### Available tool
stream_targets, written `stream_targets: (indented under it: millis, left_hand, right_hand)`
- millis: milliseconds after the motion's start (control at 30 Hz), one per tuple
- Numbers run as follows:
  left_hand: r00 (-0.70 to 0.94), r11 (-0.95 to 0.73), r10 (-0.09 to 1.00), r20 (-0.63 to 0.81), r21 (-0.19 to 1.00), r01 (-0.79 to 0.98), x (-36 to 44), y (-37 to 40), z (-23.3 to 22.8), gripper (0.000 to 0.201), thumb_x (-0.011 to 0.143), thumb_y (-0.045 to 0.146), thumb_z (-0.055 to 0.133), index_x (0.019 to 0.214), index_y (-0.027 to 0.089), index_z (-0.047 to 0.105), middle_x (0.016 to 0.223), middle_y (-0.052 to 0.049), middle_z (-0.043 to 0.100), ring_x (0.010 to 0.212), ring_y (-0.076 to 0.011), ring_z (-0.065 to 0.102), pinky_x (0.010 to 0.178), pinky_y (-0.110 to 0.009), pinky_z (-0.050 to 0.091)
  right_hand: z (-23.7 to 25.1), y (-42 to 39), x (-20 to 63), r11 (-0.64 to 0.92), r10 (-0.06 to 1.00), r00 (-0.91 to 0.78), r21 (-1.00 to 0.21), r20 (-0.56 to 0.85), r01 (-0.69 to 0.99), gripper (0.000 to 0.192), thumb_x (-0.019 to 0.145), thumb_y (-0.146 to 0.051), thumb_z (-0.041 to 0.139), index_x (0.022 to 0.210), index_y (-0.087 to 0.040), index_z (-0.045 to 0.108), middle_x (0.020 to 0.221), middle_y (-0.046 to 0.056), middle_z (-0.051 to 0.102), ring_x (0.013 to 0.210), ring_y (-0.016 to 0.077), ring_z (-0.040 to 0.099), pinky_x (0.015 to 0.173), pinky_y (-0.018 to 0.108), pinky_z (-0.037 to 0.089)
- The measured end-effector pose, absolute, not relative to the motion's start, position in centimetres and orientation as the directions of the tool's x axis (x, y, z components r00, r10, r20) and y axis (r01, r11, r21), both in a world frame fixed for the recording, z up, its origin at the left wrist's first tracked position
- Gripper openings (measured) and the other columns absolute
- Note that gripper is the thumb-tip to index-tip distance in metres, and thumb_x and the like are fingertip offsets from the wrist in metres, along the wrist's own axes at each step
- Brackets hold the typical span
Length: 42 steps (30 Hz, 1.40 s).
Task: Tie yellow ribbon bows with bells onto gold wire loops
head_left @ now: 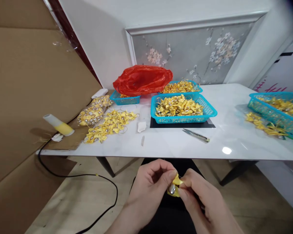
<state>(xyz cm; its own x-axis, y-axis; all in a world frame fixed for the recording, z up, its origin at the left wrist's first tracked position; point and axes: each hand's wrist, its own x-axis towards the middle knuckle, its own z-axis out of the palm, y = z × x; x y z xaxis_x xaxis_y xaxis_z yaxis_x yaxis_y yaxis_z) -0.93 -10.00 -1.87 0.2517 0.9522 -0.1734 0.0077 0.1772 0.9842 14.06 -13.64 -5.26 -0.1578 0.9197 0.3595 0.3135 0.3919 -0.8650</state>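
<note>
down below the near edge of the table (161,148), the left hand (148,182) and the right hand (202,198) meet over the person's lap. both hands pinch one small yellow bow (176,185) between thumb and fingertips, the left from its left side and the right from its right. a small silver bell (172,188) hangs at the bow's lower left, just beside the left thumb. the bow is held in the air, clear of the table.

on the table, straight ahead, a blue basket (211,112) filled with yellow bows stands on a dark mat (211,124). behind it is a second blue basket (199,88) with more yellow pieces, and to its left a third basket (125,99) lies partly under a red plastic bag (142,79). a loose pile of bows (111,125) spreads across the left part of the table, and beside that pile lies a clear bag of bells (92,113). a small pair of snips (196,135) lies in front of the mat, near the table's front edge. a scrap of white paper (141,126) sits between the pile and the mat. at the far left a glue gun (58,125) with a yellow end lies on cardboard (70,136), and a black cord (87,177) runs from there down across the floor. at the right edge another blue basket (270,113) holds bows, with a few more bows (263,125) lying just in front of it.
</note>
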Motion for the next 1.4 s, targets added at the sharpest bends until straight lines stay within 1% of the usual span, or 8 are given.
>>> stream_targets:
  millis: [167, 433, 533, 700, 867, 1000, 1133, 1400]
  left_hand:
    - [0.367, 0.178, 0.905, -0.217, 0.974, 0.136, -1.1, -9.8, -0.6, 0.016, 0.087, 0.025, 0.062, 0.075, 0.014, 0.064, 0.064, 0.004, 0.054, 0.059, -0.0104, 0.044, 0.055, -0.022, 0.036]
    - [0.352, 0.084, 0.918, -0.183, 0.957, 0.278, -1.5, -9.7, -0.4, 0.018, 0.091, 0.027, 0.058, 0.077, 0.016, 0.063, 0.064, 0.005, 0.053, 0.06, -0.0108, 0.046, 0.056, -0.022, 0.036]
    - [0.359, 0.056, 0.916, -0.179, 0.943, 0.328, -1.3, -9.6, -0.5, 0.017, 0.09, 0.025, 0.058, 0.076, 0.017, 0.063, 0.064, 0.005, 0.055, 0.061, -0.0113, 0.048, 0.056, -0.023, 0.037]
    - [0.394, 0.131, 0.902, -0.176, 0.982, 0.139, -2.1, -9.9, -0.8, 0.019, 0.095, 0.034, 0.056, 0.097, 0.021, 0.07, 0.074, 0.003, 0.062, 0.068, -0.0118, 0.054, 0.064, -0.022, 0.044]
    - [0.459, 0.205, 0.875, -0.151, 0.976, -0.068, -3.4, -10.6, -1.1, 0.024, 0.085, 0.034, 0.074, 0.108, 0.03, 0.072, 0.099, 0.0, 0.07, 0.092, -0.0143, 0.061, 0.08, -0.022, 0.048]
    - [0.43, 0.282, 0.882, -0.194, 0.947, -0.151, -2.9, -11.0, -1.7, 0.02, 0.08, 0.03, 0.079, 0.098, 0.024, 0.074, 0.088, 0.0, 0.067, 0.077, -0.0111, 0.057, 0.059, -0.016, 0.044]
    - [0.353, 0.289, 0.913, -0.205, 0.935, -0.204, -2.0, -11.2, -2.0, 0.02, 0.078, 0.027, 0.081, 0.097, 0.022, 0.074, 0.082, 0.001, 0.064, 0.07, -0.0098, 0.053, 0.054, -0.016, 0.042]
    - [0.254, 0.302, 0.939, -0.233, 0.911, -0.279, -1.8, -11.6, -1.6, 0.014, 0.075, 0.022, 0.083, 0.087, 0.023, 0.075, 0.083, 0.003, 0.069, 0.08, -0.0095, 0.058, 0.075, -0.016, 0.047]
  right_hand:
    - [-5.5, -13.6, 14.1, 0.353, 0.935, -0.138, -0.892, 0.326, 0.284, 0.023, 0.101, -0.023, 0.041, 0.082, -0.022, 0.053, 0.075, -0.001, 0.051, 0.06, 0.0124, 0.048, 0.054, 0.024, 0.039]
    - [-5.6, -13.9, 15.9, 0.139, 0.96, -0.267, -0.966, 0.077, 0.22, 0.03, 0.099, -0.048, 0.044, 0.093, -0.022, 0.058, 0.076, 0.001, 0.052, 0.066, 0.0156, 0.051, 0.054, 0.025, 0.041]
    - [-5.0, -13.8, 15.5, 0.027, 0.972, -0.235, -0.98, -0.02, 0.198, 0.039, 0.097, -0.055, 0.043, 0.082, -0.021, 0.058, 0.072, 0.0, 0.05, 0.062, 0.0146, 0.045, 0.054, 0.026, 0.037]
    - [-4.0, -13.5, 14.3, -0.075, 0.982, -0.17, -0.997, -0.08, 0.035, 0.042, 0.095, -0.053, 0.05, 0.07, -0.02, 0.053, 0.065, -0.003, 0.04, 0.058, 0.0122, 0.031, 0.052, 0.026, 0.028]
    - [-3.7, -13.6, 14.2, -0.152, 0.985, -0.103, -0.98, -0.139, -0.125, 0.042, 0.091, -0.055, 0.057, 0.068, -0.019, 0.057, 0.061, -0.005, 0.033, 0.055, 0.0108, 0.023, 0.05, 0.026, 0.025]
    - [-3.8, -13.8, 13.9, -0.102, 0.994, -0.06, -0.988, -0.095, -0.118, 0.037, 0.091, -0.051, 0.059, 0.072, -0.02, 0.064, 0.063, -0.005, 0.039, 0.055, 0.0105, 0.026, 0.05, 0.025, 0.026]
    - [-3.9, -14.0, 13.8, 0.034, 0.999, -0.032, -0.998, 0.035, -0.051, 0.032, 0.094, -0.044, 0.057, 0.074, -0.02, 0.067, 0.067, -0.002, 0.049, 0.057, 0.0117, 0.04, 0.052, 0.025, 0.033]
    - [-5.2, -14.1, 14.0, 0.33, 0.944, -0.073, -0.923, 0.322, 0.197, 0.023, 0.097, -0.026, 0.052, 0.077, -0.02, 0.062, 0.067, 0.0, 0.05, 0.056, 0.0128, 0.046, 0.049, 0.026, 0.035]
